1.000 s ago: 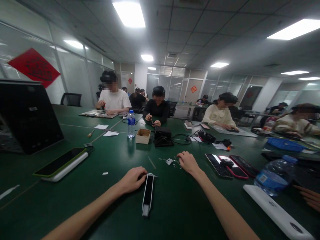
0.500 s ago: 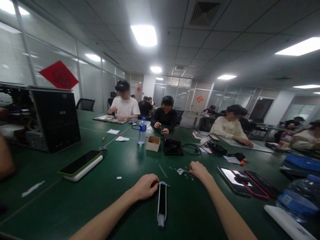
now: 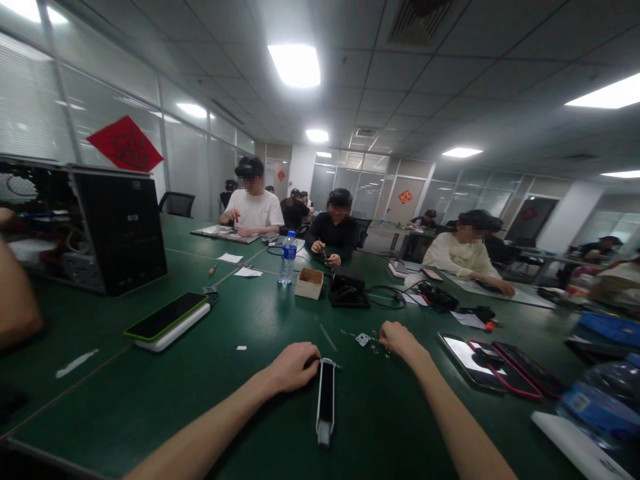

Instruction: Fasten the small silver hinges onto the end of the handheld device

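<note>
A narrow black-and-white device (image 3: 325, 399) lies lengthwise on the green table (image 3: 235, 387) in front of me. My left hand (image 3: 295, 367) rests curled against its far left end, fingers closed on that end. My right hand (image 3: 400, 339) sits further out with its fingers curled down over several tiny metal parts (image 3: 373, 345) scattered on the table; what it pinches is hidden. A small white square plate (image 3: 361, 339) lies among those parts.
A phone on a white slab (image 3: 167, 320) lies to the left, a black computer case (image 3: 117, 230) beyond it. Phones (image 3: 493, 367) and a water bottle (image 3: 597, 403) lie to the right. A cardboard box (image 3: 309, 283), bottle (image 3: 287, 257) and black device (image 3: 348, 288) stand ahead. Several people work across the table.
The view has swung left and tilted up, bringing the computer case and someone's arm into the left edge. Both my hands stay where they were by the device and the small parts.
</note>
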The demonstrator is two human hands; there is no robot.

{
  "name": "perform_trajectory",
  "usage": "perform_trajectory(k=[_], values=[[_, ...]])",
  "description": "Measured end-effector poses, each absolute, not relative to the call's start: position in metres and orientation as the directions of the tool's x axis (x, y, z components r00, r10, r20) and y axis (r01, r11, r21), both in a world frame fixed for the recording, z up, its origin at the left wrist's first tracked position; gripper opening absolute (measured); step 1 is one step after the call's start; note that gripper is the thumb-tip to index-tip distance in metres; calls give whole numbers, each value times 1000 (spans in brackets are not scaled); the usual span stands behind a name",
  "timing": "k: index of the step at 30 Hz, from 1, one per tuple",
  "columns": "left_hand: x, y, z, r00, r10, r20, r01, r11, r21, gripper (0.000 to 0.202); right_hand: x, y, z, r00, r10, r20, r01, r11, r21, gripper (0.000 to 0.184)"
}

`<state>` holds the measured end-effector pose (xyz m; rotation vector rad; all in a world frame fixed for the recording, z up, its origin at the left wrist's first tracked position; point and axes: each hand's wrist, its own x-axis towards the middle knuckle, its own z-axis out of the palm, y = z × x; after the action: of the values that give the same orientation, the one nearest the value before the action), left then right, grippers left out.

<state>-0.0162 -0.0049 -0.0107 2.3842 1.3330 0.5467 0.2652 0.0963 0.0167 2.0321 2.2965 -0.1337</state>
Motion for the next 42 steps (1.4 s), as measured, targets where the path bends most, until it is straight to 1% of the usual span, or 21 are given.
perform_trajectory(k=[4,8,13,16,19,21,23,25,26,28,31,35,42], values=[[-17,-6,-11,482,862,155,721,-491,488,20,261,95,15,-104,988,-113,994,105,2,20],[-18,-4,-14,486,859,160,711,-495,499,20,256,94,11,-120,988,-97,992,123,24,21],[-18,-4,-13,486,860,157,725,-497,476,20,257,94,5,-146,987,-71,989,148,23,24],[-18,-6,-12,490,856,163,722,-504,475,20,259,95,4,-153,988,-35,988,154,21,25],[-17,-6,-12,489,855,172,741,-511,436,19,258,94,7,-171,985,22,985,171,8,25],[-16,-5,-14,491,851,188,749,-523,408,18,255,88,9,-197,976,89,977,203,-62,22],[-16,-4,-16,490,846,209,743,-531,407,18,247,77,6,-233,958,167,942,265,-205,18],[-16,-3,-17,483,848,219,738,-529,419,18,237,63,-2,-277,932,233,864,348,-365,16],[-16,-3,-18,479,850,220,739,-526,421,18,231,55,-7,-301,918,258,817,388,-426,16],[-16,-4,-17,473,851,228,743,-524,417,17,221,42,-19,-342,897,280,741,440,-507,17],[-15,-5,-16,468,844,262,741,-536,404,15,211,29,-28,-350,892,286,683,452,-573,20],[-15,-4,-17,465,838,285,731,-546,409,15,209,22,-24,-344,898,276,631,438,-640,21],[-15,-1,-19,469,837,283,728,-547,414,8,210,18,-19,-391,885,252,595,452,-665,16]])
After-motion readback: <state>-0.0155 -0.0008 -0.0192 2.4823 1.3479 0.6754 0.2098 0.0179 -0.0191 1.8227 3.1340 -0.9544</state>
